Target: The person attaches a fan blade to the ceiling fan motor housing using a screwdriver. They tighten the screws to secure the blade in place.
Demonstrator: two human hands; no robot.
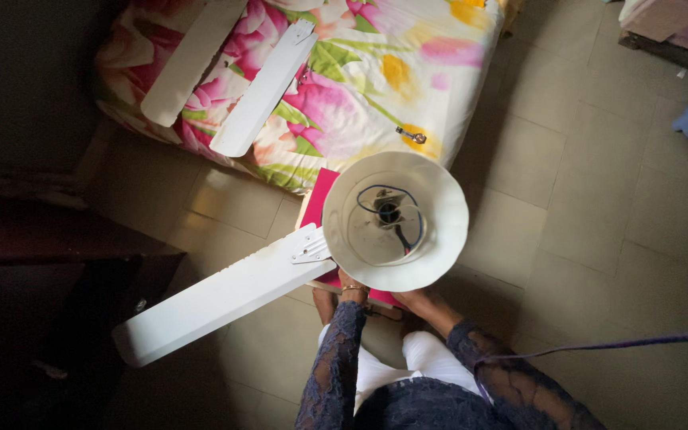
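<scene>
dark cabinet [49,263] at left, in shadow | two loose fan blades [232,80] on floral bedsheet [360,87] | attached fan blade [216,299] over beige tiled floor [583,199] | white ceiling-fan canopy [396,219] centre, wires inside, on pink stool [316,203] | left hand [350,280], right hand [412,299] under canopy rim, grip cannot be told | purple cord [599,346] right

At the bottom middle of the frame, my arms are covered in dark navy lace sleeves [336,358], patterned and slightly see-through. A thin gold bracelet [353,287] circles my left wrist. White trousers [428,354] show between my sleeves.
</scene>
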